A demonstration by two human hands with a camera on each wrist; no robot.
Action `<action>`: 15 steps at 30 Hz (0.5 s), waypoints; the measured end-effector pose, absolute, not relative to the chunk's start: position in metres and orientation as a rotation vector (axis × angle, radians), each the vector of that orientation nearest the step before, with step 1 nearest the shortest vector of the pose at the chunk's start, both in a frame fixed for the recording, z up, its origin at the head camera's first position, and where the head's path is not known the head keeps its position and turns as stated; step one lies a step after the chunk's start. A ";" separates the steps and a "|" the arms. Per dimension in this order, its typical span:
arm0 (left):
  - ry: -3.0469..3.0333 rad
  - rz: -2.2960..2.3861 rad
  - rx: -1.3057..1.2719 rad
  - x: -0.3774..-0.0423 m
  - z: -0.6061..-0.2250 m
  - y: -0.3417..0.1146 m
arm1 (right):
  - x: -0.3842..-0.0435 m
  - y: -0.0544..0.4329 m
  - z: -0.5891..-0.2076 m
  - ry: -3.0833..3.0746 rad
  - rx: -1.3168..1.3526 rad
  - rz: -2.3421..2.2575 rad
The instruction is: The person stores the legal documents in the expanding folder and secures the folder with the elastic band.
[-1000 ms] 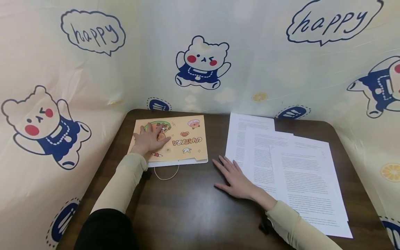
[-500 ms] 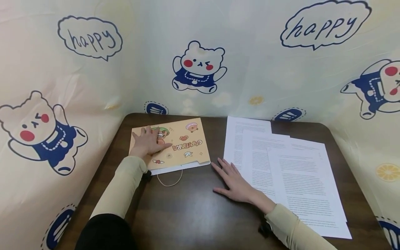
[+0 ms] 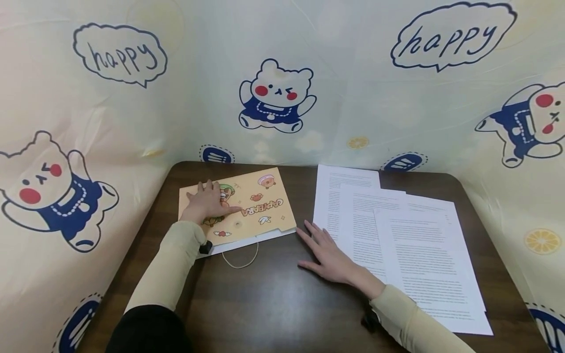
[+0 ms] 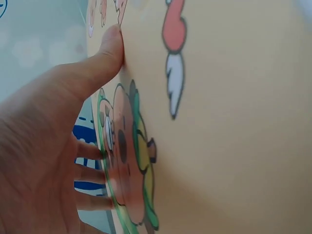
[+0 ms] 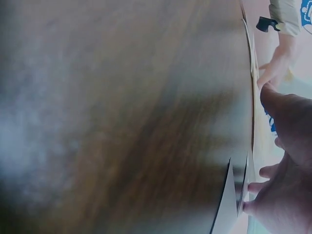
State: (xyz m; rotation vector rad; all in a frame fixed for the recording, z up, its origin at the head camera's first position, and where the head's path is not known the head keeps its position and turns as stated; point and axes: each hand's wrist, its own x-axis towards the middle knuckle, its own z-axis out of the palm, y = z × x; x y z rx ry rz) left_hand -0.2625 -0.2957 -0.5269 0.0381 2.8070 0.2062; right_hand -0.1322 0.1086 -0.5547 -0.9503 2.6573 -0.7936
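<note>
My left hand (image 3: 204, 203) lies with spread fingers on the left part of a tan cardboard folder (image 3: 244, 228) printed with cartoon capybaras. In the left wrist view, the left thumb and fingers (image 4: 90, 200) touch the printed cover. The folder sits askew, its left end nearer to me. A white inner edge and a thin cord loop (image 3: 240, 266) show along its near side. My right hand (image 3: 328, 259), fingers extended, is between the folder's right corner and several printed sheets (image 3: 423, 264), its fingertips close to that corner. Whether they touch the folder is hard to tell.
The sheets overlap in a fanned group on the right of the dark wooden table (image 3: 265, 309). A curtain (image 3: 353, 98) with bear prints surrounds the table at the back and sides. Each wrist carries a small black device.
The folder has turned under my left hand, its left end swinging toward me while its right near corner stays about in place. My right hand has hardly moved. The head view has shifted slightly.
</note>
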 end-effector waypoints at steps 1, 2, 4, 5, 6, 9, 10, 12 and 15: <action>2.810 0.195 0.040 -0.262 -0.526 -0.295 | -0.133 0.108 -0.555 2.663 -0.949 -0.788; 2.811 0.182 0.045 -0.262 -0.526 -0.295 | -0.134 0.107 -0.556 2.666 -0.947 -0.784; 2.812 0.164 0.053 -0.260 -0.524 -0.293 | -0.136 0.105 -0.556 2.672 -0.942 -0.777; 2.812 0.161 0.058 -0.259 -0.523 -0.292 | -0.136 0.104 -0.557 2.673 -0.941 -0.777; 2.811 0.166 0.063 -0.259 -0.522 -0.292 | -0.137 0.104 -0.558 2.675 -0.943 -0.778; 2.805 0.180 0.073 -0.257 -0.520 -0.291 | -0.140 0.102 -0.561 2.689 -0.957 -0.771; 2.803 0.185 0.072 -0.257 -0.520 -0.291 | -0.141 0.101 -0.563 2.696 -0.963 -0.769; 2.798 0.185 0.071 -0.256 -0.519 -0.292 | -0.142 0.099 -0.565 2.713 -0.973 -0.746; 2.797 0.164 0.069 -0.256 -0.519 -0.292 | -0.143 0.097 -0.566 2.723 -0.975 -0.702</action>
